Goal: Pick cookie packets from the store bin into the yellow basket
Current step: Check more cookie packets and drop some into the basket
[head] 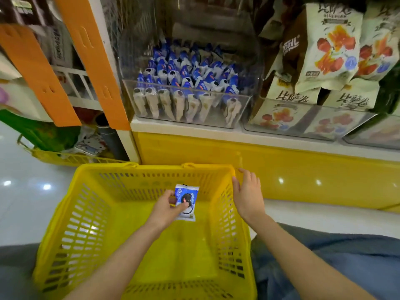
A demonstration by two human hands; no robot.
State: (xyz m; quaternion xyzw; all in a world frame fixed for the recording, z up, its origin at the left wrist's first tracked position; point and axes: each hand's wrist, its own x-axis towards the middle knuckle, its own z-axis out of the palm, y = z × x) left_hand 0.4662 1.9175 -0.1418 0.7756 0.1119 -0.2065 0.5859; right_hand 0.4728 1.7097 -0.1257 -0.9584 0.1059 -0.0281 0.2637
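A yellow plastic basket stands on the floor in front of the shelf. My left hand is inside it and pinches a blue-and-white cookie packet low over the basket's bottom. My right hand rests with straight fingers on the basket's right rim. On the shelf above sits a clear store bin packed with several rows of the same blue-and-white cookie packets.
Clear bins with large cream snack bags stand to the right of the cookie bin. Orange shelf strips hang at the left. A second yellow basket with goods sits on the glossy floor at the left. My knees frame the basket.
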